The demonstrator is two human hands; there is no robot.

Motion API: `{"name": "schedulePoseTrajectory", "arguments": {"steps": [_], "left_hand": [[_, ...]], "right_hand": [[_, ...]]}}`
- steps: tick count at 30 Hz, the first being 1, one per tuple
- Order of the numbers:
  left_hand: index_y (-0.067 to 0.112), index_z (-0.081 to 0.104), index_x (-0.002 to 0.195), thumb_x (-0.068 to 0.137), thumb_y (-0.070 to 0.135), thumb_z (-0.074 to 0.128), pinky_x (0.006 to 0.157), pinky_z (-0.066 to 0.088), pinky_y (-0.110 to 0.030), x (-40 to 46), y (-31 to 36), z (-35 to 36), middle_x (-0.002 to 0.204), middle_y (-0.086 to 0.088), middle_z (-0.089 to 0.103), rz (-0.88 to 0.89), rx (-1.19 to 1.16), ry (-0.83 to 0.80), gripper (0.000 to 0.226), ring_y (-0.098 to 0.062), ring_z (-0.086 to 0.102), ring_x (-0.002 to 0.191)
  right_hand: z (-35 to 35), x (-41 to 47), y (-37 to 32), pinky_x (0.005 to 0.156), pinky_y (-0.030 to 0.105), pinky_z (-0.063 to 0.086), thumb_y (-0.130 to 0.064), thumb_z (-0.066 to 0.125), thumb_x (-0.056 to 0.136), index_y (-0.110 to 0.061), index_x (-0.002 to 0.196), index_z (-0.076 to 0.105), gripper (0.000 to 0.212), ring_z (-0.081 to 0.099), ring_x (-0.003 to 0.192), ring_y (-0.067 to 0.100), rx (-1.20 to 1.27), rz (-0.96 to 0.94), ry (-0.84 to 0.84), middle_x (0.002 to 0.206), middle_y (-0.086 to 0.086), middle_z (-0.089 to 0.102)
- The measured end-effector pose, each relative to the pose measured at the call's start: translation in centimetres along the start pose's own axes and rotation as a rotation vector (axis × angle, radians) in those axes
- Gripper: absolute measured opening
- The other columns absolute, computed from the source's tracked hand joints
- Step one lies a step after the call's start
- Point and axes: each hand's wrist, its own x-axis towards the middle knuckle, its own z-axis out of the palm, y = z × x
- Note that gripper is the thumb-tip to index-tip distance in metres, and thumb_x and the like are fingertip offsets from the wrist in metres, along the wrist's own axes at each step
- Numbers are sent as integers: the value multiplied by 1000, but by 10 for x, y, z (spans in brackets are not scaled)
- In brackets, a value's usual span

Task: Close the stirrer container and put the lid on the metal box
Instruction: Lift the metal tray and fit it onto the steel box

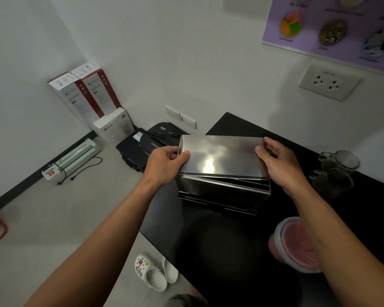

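A shiny metal lid (pixel 222 155) is held over the metal box (pixel 222 193), which stands on the black table (pixel 208 247). The lid sits slightly tilted on the box's top, with a thin gap showing along its near edge. My left hand (pixel 166 165) grips the lid's left end and my right hand (pixel 279 162) grips its right end. A round plastic stirrer container (pixel 290 242) with pink stirrers inside stands near the table's right front, with its clear lid on; my right forearm partly covers it.
Two glass mugs (pixel 335 171) stand on the table to the right of the box. A black shredder (pixel 151 140) sits on the floor behind the table's left edge. White clogs (pixel 155 273), a laminator (pixel 75 156) and cartons (pixel 89 96) are on the floor.
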Motion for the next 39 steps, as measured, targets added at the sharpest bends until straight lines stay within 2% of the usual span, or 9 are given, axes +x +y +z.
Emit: {"name": "schedulePoseTrajectory", "arguments": {"steps": [2, 8, 10, 14, 17, 26, 30, 34, 39], "left_hand": [[35, 77, 95, 95, 39, 73, 54, 47, -4, 3, -1, -1, 65, 21, 75, 0, -3, -24, 5, 9, 69, 58], [65, 69, 63, 97, 38, 71, 60, 50, -7, 4, 8, -3, 67, 21, 73, 3, 4, -52, 43, 7, 62, 59], [58, 70, 61, 97, 37, 71, 61, 49, -5, 5, 6, -2, 64, 23, 72, 4, 23, -41, 42, 9, 61, 58], [36, 79, 100, 96, 38, 73, 61, 47, 1, 7, 3, -2, 63, 26, 71, 26, 77, -8, 8, 21, 63, 64], [15, 77, 123, 96, 41, 73, 61, 46, 0, 7, 6, 0, 80, 26, 68, 17, 116, 7, 38, 26, 62, 70], [12, 74, 129, 95, 44, 72, 92, 60, -33, -1, 15, 1, 100, 6, 76, -20, 142, 27, 46, -1, 69, 89], [13, 75, 127, 97, 43, 69, 87, 59, -29, -3, 17, 2, 89, 17, 70, -21, 177, 24, 43, -1, 69, 87], [12, 70, 132, 95, 43, 70, 75, 42, -9, -12, 23, 8, 102, 11, 66, 60, 265, 96, 48, 4, 61, 87], [13, 61, 143, 94, 55, 64, 113, 45, -48, -40, 41, 39, 143, -13, 59, 295, 425, 88, 65, -29, 52, 135]], "right_hand": [[-2, -3, 2, 119, 44, 38, -55, 64, 94, -33, 153, 48, 65, 45, 145, 17, -45, -5, 7, 162, -4, 43], [-7, -17, 10, 118, 33, 31, -47, 62, 99, -29, 154, 47, 59, 38, 148, 11, -30, -41, 4, 167, -12, 34], [-10, -21, 14, 113, 27, 35, -42, 63, 100, -28, 154, 47, 58, 44, 144, 11, -7, -37, -7, 164, -10, 40], [-12, -27, 18, 102, 21, 41, -36, 66, 100, -24, 154, 46, 59, 56, 134, 12, 42, -14, -34, 151, -1, 57], [-12, -29, 18, 106, 26, 43, -38, 67, 99, -24, 154, 47, 60, 57, 134, 13, 49, -13, -34, 149, 0, 58], [-11, -29, 16, 102, 21, 38, -36, 64, 101, -22, 154, 47, 57, 55, 132, 10, 59, -14, -22, 149, 0, 58], [-10, -30, 17, 102, 21, 38, -37, 63, 102, -24, 154, 47, 57, 54, 133, 10, 56, -16, -20, 150, 0, 57], [-13, -31, 19, 108, 27, 43, -40, 65, 100, -27, 154, 48, 58, 58, 132, 12, 79, -15, -38, 147, -1, 61], [-20, -39, 21, 114, 49, 45, -49, 67, 95, -33, 153, 47, 64, 57, 135, 17, 117, 11, -138, 149, -5, 58]]}}
